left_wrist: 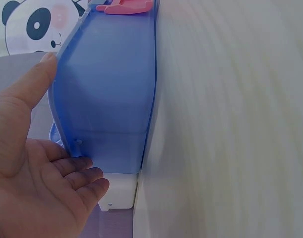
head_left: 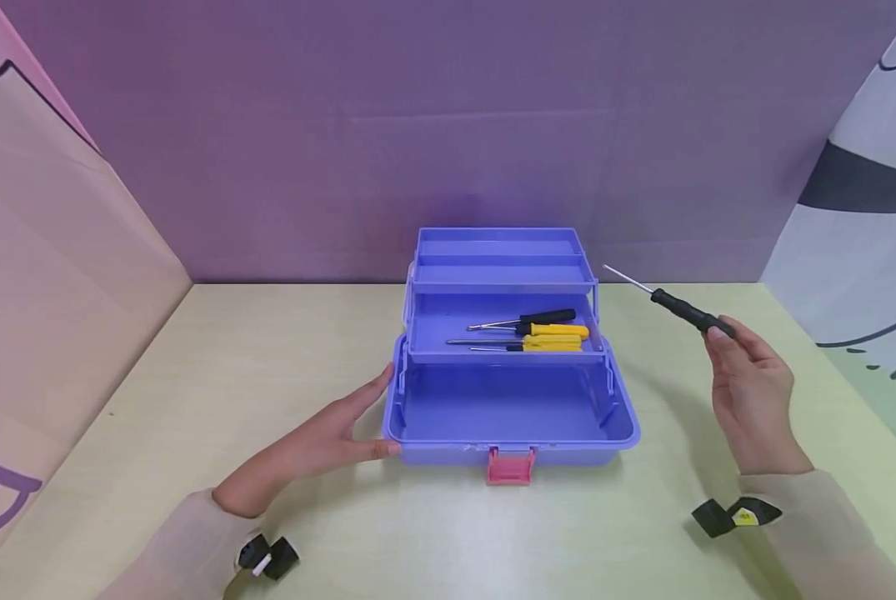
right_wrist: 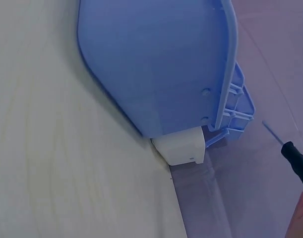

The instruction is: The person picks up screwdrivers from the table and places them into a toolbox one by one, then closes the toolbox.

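Observation:
A purple-blue toolbox (head_left: 511, 454) stands open on the table with its stepped trays raised. My left hand (head_left: 335, 433) is at its left side, thumb at the front corner and fingers spread along the side; the left wrist view shows the hand (left_wrist: 42, 173) against the toolbox wall (left_wrist: 109, 89). To the right of the toolbox, my right hand (head_left: 755, 383) pinches the end of a black-handled screwdriver (head_left: 691, 312) in the air, its shaft pointing up and left. Several screwdrivers with yellow or black handles (head_left: 548, 317) lie in the middle tray (head_left: 432, 333).
A pink latch (head_left: 510, 468) hangs at the toolbox front. The upper tray (head_left: 500, 271) and the bottom compartment (head_left: 493, 404) hold no visible tools. Behind the pale wooden table (head_left: 282, 350) rises a purple backdrop (head_left: 342, 167). The wrist views show a white part (right_wrist: 183, 146) behind the toolbox.

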`<state>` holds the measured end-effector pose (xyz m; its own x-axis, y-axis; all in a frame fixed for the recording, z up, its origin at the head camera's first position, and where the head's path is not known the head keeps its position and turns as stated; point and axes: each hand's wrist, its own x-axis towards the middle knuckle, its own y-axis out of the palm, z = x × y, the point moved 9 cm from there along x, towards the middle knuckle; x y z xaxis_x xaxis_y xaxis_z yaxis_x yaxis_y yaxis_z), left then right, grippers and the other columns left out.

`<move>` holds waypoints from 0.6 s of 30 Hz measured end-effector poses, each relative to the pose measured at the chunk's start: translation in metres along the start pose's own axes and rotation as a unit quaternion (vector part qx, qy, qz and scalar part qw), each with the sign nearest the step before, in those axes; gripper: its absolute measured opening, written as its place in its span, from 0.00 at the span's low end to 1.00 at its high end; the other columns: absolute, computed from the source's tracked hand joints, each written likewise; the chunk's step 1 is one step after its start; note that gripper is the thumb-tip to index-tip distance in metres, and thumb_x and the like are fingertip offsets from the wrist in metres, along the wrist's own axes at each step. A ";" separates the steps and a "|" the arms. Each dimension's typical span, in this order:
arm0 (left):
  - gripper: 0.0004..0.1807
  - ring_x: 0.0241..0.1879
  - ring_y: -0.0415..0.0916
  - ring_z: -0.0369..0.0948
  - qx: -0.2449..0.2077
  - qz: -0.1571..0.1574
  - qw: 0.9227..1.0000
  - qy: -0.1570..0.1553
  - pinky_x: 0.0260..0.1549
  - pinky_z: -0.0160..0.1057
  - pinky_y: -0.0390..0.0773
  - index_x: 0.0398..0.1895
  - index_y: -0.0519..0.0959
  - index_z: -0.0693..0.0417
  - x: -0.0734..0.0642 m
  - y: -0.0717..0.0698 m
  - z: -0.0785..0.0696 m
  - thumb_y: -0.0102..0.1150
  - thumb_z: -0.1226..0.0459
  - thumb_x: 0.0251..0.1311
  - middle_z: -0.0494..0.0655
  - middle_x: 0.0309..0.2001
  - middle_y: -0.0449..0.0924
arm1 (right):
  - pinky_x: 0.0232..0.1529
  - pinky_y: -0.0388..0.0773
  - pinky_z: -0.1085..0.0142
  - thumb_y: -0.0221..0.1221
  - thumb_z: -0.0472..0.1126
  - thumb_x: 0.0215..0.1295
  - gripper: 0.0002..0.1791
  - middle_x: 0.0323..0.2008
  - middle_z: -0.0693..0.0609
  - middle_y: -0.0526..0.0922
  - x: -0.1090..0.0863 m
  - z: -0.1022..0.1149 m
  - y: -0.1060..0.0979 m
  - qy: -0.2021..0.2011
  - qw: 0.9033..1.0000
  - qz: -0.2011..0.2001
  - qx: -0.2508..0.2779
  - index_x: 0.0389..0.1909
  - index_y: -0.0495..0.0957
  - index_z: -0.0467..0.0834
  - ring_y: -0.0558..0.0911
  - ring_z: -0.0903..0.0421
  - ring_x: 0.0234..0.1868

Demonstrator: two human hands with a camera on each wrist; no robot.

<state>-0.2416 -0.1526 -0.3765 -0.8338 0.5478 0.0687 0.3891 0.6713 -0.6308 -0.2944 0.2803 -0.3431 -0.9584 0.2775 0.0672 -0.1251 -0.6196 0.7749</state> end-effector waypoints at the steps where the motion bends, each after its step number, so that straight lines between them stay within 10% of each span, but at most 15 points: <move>1: 0.52 0.72 0.41 0.56 -0.001 0.000 1.000 0.000 0.65 0.59 0.52 0.75 0.40 0.56 0.000 0.000 0.000 0.64 0.54 0.57 0.56 0.74 0.40 | 0.48 0.78 0.69 0.55 0.17 0.57 0.11 0.35 0.44 0.82 0.000 -0.001 0.002 0.000 1.000 0.005 0.002 0.37 0.82 0.28 0.85 0.54 0.37; 18: 0.53 0.72 0.41 0.56 -0.004 0.000 1.000 0.000 0.65 0.58 0.52 0.74 0.40 0.57 0.000 0.000 -0.001 0.65 0.54 0.56 0.55 0.74 0.40 | 0.49 0.77 0.69 0.50 0.19 0.61 0.14 0.38 0.44 0.83 0.001 -0.026 0.029 0.044 0.994 0.100 -0.028 0.38 0.83 0.31 0.85 0.55 0.39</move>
<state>-0.2409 -0.1522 -0.3760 -0.8340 0.5474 0.0688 0.3921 0.6758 -0.6241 -0.3057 0.2437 -0.3369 -0.9838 0.0810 0.1597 0.0588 -0.6961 0.7156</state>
